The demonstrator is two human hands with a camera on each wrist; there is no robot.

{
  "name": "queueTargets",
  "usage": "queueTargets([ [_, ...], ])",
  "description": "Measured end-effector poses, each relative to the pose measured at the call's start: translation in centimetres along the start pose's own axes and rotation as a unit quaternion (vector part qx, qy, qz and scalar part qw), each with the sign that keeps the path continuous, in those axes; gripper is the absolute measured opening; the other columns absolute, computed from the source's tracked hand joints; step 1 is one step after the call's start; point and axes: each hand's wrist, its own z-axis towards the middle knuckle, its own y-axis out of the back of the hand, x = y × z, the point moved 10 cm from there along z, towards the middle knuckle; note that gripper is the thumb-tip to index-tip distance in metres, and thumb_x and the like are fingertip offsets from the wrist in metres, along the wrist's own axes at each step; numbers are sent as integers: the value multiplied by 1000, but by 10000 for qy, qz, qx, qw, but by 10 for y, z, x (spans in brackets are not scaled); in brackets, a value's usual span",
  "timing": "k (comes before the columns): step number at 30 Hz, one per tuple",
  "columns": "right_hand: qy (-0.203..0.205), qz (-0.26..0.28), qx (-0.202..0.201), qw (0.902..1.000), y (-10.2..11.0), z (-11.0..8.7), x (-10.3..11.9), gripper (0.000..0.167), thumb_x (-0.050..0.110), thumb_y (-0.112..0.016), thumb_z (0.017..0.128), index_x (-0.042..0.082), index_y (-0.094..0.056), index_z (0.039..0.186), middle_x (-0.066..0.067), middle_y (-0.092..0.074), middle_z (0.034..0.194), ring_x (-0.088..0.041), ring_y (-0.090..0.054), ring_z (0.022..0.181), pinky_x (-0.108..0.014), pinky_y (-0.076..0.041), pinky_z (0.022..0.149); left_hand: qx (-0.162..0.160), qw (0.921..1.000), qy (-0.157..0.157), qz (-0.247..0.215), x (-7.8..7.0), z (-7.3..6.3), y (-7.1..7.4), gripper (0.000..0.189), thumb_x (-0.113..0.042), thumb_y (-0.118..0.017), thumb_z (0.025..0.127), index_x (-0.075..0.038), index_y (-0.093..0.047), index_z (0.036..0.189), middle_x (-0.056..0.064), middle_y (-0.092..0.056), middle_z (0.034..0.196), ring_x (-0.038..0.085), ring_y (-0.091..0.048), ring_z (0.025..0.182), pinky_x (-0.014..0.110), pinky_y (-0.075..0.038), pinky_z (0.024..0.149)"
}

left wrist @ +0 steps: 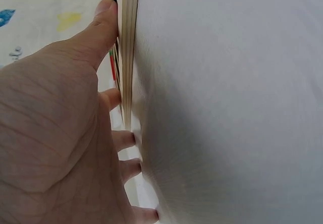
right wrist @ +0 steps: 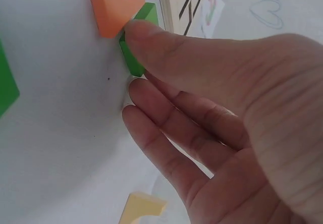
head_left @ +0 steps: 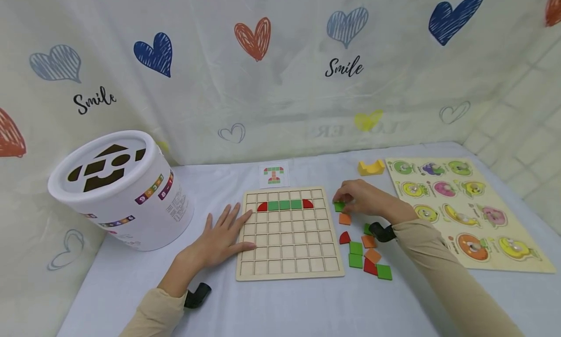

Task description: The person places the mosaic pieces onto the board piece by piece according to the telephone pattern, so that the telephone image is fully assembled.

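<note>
My left hand [head_left: 217, 239] lies with fingers spread at the left edge of the wooden grid board [head_left: 290, 275], its thumb and index finger over the frame. In the left wrist view the thumb reaches along the board's side [left wrist: 129, 47]. Near the board's upper right corner, my right hand [head_left: 361, 196] pinches a green square tile [head_left: 339, 207] at the table. The right wrist view shows the thumb on this green tile [right wrist: 132, 60], right beside an orange tile [right wrist: 115, 7]. A row of green tiles [head_left: 285, 205] with red quarter-round ends sits in the grid's second row.
Several loose green, orange and red tiles [head_left: 356, 248] lie right of the board. Behind it is a pattern card [head_left: 274, 174]. A white tub [head_left: 127, 205] stands left, a yellow curved block [head_left: 371, 168] at the back, and a fruit puzzle board [head_left: 521, 230] at the right.
</note>
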Motion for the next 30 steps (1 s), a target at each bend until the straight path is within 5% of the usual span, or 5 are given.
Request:
queueTargets([
  [9,-21,119,125,9998,1,1,0,20,0,-84,85,1,-75,103,-3,-65,96,-20,-65,87,-42,-58,84,-23,10000,-11,-1,1,0,-1,88,-62,-58,101,-15,-25,167,22,-10,174,45,-2,160,80,2,115],
  [30,128,617,-745,9952,9,-3,-12,25,0,-92,77,9,-70,84,2,-68,85,-14,-63,79,-33,-58,74,19,10000,-11,15,2,2,-1,87,-61,-58,101,-14,-26,167,23,-10,173,45,-2,159,80,2,115],
])
